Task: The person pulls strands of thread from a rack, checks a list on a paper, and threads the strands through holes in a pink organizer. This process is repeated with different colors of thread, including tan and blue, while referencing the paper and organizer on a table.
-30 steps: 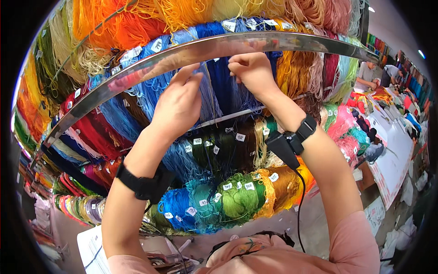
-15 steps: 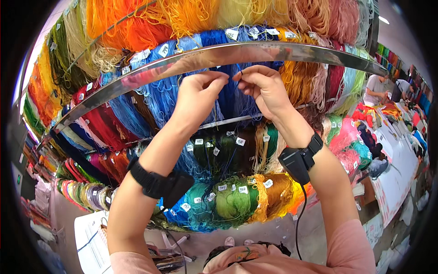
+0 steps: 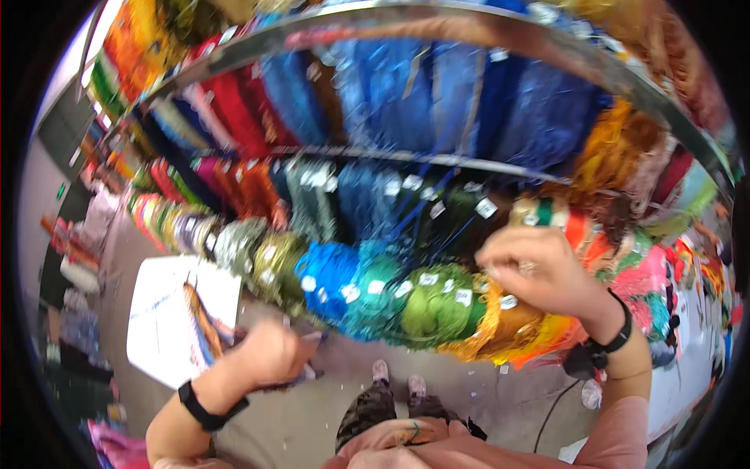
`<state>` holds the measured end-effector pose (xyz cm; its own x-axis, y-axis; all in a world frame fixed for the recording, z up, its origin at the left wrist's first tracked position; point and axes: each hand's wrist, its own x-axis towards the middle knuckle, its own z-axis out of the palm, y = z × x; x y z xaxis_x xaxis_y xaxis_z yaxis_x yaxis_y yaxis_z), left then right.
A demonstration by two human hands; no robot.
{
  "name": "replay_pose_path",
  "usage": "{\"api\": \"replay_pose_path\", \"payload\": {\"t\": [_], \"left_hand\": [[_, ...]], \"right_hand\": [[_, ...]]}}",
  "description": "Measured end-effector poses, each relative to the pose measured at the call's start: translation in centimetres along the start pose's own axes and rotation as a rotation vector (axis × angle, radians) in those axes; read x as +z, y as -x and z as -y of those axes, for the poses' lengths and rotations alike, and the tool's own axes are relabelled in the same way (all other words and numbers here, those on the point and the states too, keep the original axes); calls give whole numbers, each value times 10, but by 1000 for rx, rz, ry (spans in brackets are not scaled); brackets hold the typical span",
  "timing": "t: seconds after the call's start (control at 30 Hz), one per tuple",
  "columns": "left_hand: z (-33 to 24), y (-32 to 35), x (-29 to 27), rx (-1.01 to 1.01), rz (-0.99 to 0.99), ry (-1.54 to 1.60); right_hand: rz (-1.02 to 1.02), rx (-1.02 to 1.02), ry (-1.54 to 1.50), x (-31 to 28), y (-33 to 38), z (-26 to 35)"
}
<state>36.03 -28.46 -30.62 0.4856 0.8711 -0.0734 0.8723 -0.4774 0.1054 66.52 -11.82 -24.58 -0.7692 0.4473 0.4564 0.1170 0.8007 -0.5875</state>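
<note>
I stand before a rack hung with many coloured yarn skeins on curved metal rails. My left hand is low, at waist height, fingers closed around something thin and dark, possibly blue thread; motion blur hides what it is. My right hand is raised in front of the green and orange skeins, fingers pinched together, seemingly on fine blue thread that runs up to the blue skeins. Both wrists wear black bands.
A white sheet with a coloured picture lies at lower left beside the rack. More yarn bundles fill the right side. The grey floor and my shoes show below. Clutter stands at far left.
Both hands have dropped from the upper rail: the left down to waist height, the right to the lower row of skeins. The view has tilted downward.
</note>
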Motion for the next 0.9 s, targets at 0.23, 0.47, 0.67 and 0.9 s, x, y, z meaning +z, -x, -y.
{"api": "replay_pose_path", "payload": {"t": [0.23,0.47,0.67,0.9], "left_hand": [[-59,105,-26,-362,55,306],[-69,250,-45,-990,-900,990],[-57,392,-16,-1052,-1252,945],[27,476,6,-881,-1451,1289]], "right_hand": [[293,-526,-231,122,-65,91],[1043,-71,-668,265,-160,218],[1224,-510,-474,365,-211,337],[1141,-438,-723,372,-305,401]]}}
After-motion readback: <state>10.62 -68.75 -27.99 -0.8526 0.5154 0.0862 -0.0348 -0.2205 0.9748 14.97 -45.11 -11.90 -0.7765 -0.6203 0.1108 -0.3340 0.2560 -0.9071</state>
